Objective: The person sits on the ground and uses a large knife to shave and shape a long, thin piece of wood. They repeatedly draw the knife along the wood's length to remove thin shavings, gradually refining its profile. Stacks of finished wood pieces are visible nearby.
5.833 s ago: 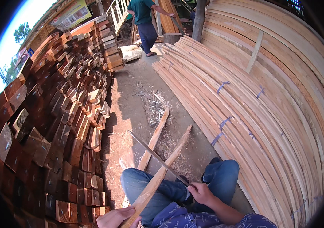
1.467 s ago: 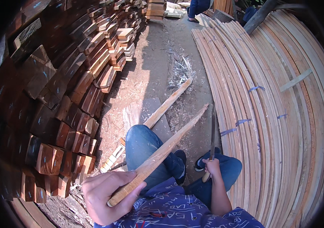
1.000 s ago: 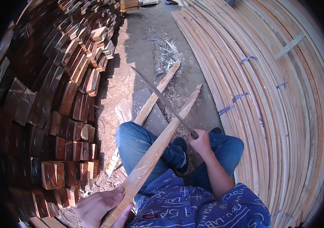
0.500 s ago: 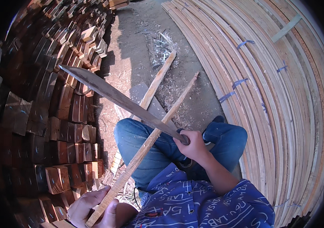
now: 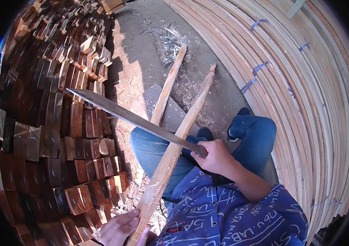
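Observation:
My right hand (image 5: 215,157) is closed around the handle of a machete (image 5: 135,119), its long dark blade reaching out to the upper left. The blade lies across a long pale wooden stick (image 5: 162,174) near its middle; whether it touches the wood I cannot tell. My left hand (image 5: 121,228) grips the near end of the stick, thumb on one side and fingers on the other. The stick slants up and away over my legs, and its far tip is narrowed and rough. Another wooden stick (image 5: 169,84) rests beyond my knee.
Stacked cut timber blocks (image 5: 76,156) rise on the left. Long planks (image 5: 281,94) bundled with blue ties (image 5: 260,67) lie along the right. A flat grey board (image 5: 174,115) is on the ground, with wood shavings (image 5: 172,43) scattered farther off. My bent legs (image 5: 252,135) are below the blade.
The stick has turned about its length and now shows a broader face. The machete's blade tip sits slightly lower. Both hands keep their hold, and the whole view has shifted a little.

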Tool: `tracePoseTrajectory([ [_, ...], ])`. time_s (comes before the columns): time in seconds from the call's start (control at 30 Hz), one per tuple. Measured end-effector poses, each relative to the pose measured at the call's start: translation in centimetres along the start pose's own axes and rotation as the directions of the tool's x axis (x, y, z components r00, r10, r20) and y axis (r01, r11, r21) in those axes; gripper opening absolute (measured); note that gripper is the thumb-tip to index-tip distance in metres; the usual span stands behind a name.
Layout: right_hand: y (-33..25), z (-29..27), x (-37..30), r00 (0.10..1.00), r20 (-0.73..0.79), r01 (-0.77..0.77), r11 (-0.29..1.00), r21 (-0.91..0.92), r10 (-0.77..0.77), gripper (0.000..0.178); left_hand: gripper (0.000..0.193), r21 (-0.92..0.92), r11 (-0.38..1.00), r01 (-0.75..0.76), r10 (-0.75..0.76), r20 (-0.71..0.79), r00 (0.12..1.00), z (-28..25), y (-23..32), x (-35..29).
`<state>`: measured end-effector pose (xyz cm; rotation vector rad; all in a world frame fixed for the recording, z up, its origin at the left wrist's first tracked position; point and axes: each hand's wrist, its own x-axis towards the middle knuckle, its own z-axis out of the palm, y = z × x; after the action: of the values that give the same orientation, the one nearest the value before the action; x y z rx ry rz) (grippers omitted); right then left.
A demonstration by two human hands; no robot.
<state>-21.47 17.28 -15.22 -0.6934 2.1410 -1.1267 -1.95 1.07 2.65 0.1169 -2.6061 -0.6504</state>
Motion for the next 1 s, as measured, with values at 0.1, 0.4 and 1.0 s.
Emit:
tracePoseTrajectory([
  [0.1,1.3,-1.5,-0.3,0.999,-0.002,0.042,0.997,-0.067,-0.042,0.017,0.016,0.091,0.984,-0.155,0.163,-0.085,0.983,1.5,0.6,0.9],
  [0.4,2.3,-3.0,-2.9,0.998,0.05,-0.035,0.999,-0.041,0.037,0.017,0.008,0.008,0.902,-0.431,0.417,0.237,0.877,0.3,1.1,2.5],
  [1.0,-0.1,-2.5,-4.5,0.993,0.074,0.096,0.99,-0.099,-0.089,0.016,0.01,0.024,0.815,-0.578,0.539,0.332,0.774,0.6,0.6,1.6],
])
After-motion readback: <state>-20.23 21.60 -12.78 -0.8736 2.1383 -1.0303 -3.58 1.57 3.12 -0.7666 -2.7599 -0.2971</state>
